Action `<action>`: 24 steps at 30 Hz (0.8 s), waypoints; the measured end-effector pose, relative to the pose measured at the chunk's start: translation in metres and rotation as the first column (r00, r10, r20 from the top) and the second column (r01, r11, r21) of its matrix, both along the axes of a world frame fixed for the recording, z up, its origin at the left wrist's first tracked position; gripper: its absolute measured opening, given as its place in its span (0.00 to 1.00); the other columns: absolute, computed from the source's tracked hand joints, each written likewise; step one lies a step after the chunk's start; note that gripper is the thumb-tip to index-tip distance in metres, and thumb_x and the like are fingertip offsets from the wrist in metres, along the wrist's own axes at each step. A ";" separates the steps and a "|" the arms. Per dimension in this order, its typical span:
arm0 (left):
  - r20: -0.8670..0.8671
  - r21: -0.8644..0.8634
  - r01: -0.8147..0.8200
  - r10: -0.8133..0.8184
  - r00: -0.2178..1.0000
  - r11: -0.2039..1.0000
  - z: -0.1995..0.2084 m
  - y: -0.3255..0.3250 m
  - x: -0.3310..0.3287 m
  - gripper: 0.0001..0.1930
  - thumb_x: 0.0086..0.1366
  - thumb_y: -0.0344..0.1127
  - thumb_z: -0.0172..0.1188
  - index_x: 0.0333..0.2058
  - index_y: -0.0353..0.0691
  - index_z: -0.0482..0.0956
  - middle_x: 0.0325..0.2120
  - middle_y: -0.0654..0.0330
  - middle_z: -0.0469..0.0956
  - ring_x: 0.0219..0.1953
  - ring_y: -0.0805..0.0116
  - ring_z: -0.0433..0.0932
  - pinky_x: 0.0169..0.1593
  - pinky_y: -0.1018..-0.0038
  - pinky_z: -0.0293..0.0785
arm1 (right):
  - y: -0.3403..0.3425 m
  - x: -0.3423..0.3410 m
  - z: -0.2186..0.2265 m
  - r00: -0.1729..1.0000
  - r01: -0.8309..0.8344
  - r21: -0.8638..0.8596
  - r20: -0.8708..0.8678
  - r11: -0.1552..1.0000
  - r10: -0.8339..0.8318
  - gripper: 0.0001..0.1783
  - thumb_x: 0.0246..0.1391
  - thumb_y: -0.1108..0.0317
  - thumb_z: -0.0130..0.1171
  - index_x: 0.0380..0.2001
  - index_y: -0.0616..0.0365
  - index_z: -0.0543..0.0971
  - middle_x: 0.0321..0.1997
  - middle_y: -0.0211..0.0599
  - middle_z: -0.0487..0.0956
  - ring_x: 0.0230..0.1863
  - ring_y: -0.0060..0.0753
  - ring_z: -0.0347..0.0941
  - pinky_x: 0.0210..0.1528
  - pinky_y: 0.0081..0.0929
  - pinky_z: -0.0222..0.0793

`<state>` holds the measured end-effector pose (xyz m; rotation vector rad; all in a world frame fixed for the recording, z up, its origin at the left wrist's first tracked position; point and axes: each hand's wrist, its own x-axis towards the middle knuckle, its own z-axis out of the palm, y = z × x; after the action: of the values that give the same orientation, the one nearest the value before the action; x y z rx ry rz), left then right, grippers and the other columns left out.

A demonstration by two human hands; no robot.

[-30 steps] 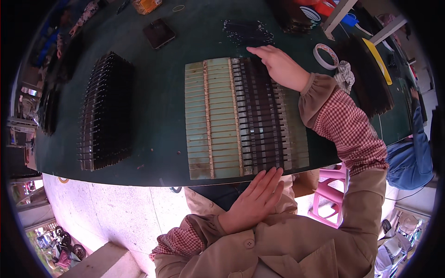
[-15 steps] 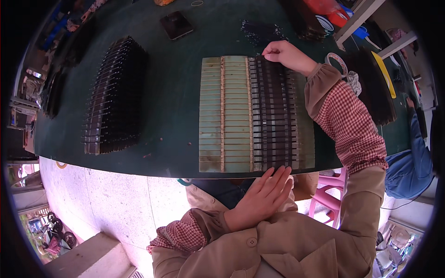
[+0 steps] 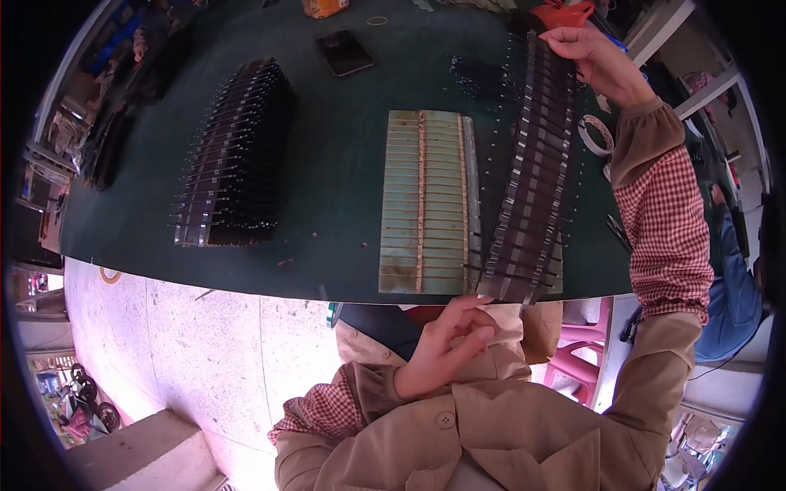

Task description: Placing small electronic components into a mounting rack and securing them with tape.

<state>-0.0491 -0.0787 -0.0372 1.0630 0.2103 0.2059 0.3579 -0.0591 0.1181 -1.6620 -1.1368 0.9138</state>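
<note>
My right hand (image 3: 602, 65) pinches the far end of a long dark strip (image 3: 536, 155), crossed by rows of black pins and clear bands. The strip slants toward me, its far part lifted and its near end over the right part of a pale green slotted board (image 3: 401, 196). At the table's front edge, my left hand (image 3: 446, 340) has half-curled fingers, thumb apart, with a fingertip by the strip's near end. Whether that fingertip touches the strip is unclear. Loose black pins (image 3: 475, 78) lie beyond the board.
A tall stack of similar pinned strips (image 3: 221, 155) stands left on the dark green table (image 3: 327, 245). A black phone (image 3: 344, 53) lies at the back. Beside my right forearm is a white tape roll (image 3: 596, 135). A person's blue sleeve (image 3: 729, 311) shows far right, near pink stools (image 3: 577, 360).
My right hand has lifted the strip's far end off the board and moved right and away. My left hand, flat on the near end before, has drawn back slightly and curled its fingers.
</note>
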 end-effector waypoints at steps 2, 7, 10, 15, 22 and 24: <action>0.070 -0.051 -0.132 0.135 0.988 0.990 0.011 0.010 -0.003 0.09 0.71 0.31 0.48 0.44 0.32 0.72 0.42 0.52 0.77 0.33 0.69 0.75 0.39 0.74 0.74 | 0.019 -0.015 -0.004 0.997 0.003 0.012 -0.077 1.000 -0.002 0.13 0.62 0.66 0.55 0.45 0.62 0.79 0.39 0.26 0.81 0.37 0.16 0.76 0.41 0.17 0.72; 0.134 -0.085 -0.487 0.494 0.859 0.869 0.023 0.057 -0.022 0.08 0.72 0.32 0.49 0.37 0.34 0.72 0.31 0.59 0.77 0.25 0.76 0.73 0.31 0.81 0.71 | 0.081 -0.054 -0.030 0.980 -0.092 0.028 -0.175 0.995 0.096 0.17 0.62 0.65 0.54 0.49 0.65 0.76 0.42 0.29 0.80 0.40 0.18 0.77 0.42 0.14 0.72; 0.081 -0.029 -0.668 0.667 0.740 0.744 0.037 0.092 -0.039 0.09 0.72 0.33 0.50 0.34 0.35 0.72 0.26 0.60 0.77 0.22 0.75 0.73 0.28 0.80 0.70 | 0.130 -0.077 -0.033 0.962 -0.116 0.040 -0.245 0.992 0.122 0.19 0.63 0.65 0.53 0.52 0.65 0.74 0.45 0.32 0.79 0.44 0.19 0.76 0.46 0.15 0.71; 0.083 0.103 -0.886 0.884 0.460 0.451 0.066 0.149 -0.073 0.12 0.71 0.37 0.51 0.31 0.35 0.73 0.21 0.61 0.75 0.19 0.75 0.72 0.24 0.80 0.67 | 0.222 -0.142 -0.017 0.957 -0.246 0.240 -0.093 0.939 0.274 0.20 0.65 0.63 0.50 0.56 0.61 0.72 0.53 0.33 0.75 0.53 0.22 0.71 0.57 0.20 0.64; 0.027 0.241 -0.920 0.945 0.325 0.309 0.062 0.184 -0.089 0.14 0.71 0.38 0.52 0.28 0.35 0.73 0.16 0.63 0.72 0.17 0.77 0.69 0.22 0.82 0.63 | 0.285 -0.168 -0.043 0.942 -0.336 0.234 0.103 0.912 0.320 0.20 0.66 0.64 0.47 0.58 0.56 0.72 0.56 0.30 0.74 0.57 0.22 0.68 0.62 0.23 0.57; 0.035 0.235 -0.927 0.950 0.309 0.293 0.059 0.185 -0.087 0.13 0.70 0.38 0.52 0.29 0.35 0.74 0.16 0.63 0.72 0.16 0.77 0.69 0.22 0.82 0.63 | 0.288 -0.165 -0.054 0.932 -0.355 0.217 0.161 0.909 0.325 0.20 0.66 0.65 0.46 0.58 0.57 0.72 0.57 0.30 0.74 0.57 0.21 0.68 0.62 0.22 0.57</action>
<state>-0.1365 0.1059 0.0221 1.0392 0.9694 1.3146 0.1932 0.2294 0.0636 -1.3560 -1.5927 0.8527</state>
